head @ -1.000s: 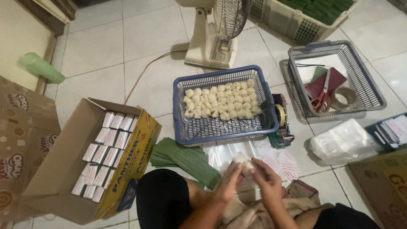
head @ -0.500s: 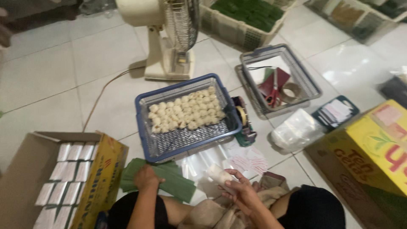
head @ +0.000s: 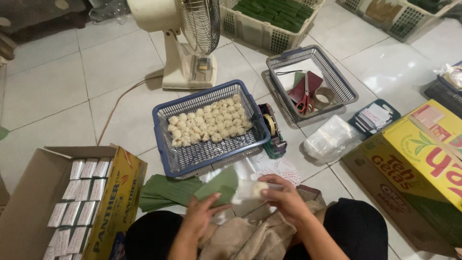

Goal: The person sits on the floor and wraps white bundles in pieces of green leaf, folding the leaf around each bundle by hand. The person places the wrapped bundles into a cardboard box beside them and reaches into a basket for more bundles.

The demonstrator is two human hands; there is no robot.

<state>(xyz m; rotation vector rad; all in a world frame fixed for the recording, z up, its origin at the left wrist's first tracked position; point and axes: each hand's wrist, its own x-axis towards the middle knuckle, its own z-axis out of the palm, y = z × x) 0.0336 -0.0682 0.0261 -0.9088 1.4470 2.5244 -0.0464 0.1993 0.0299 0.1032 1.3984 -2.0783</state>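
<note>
Left hand (head: 202, 215) grips green leaf (head: 219, 185); white tiled floor (head: 62, 91) around.

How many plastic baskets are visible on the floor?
5: blue basket centre, grey basket right of it, pale crate behind, two cut off at the top-right and right edges.

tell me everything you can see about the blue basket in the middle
The blue basket is a shallow rectangular plastic tray with mesh walls and a slotted floor. It sits flat on the white tile floor, in front of a fan. Small pale round dumplings fill its far half; the near half is bare. A green tape dispenser stands against its right side.
</note>
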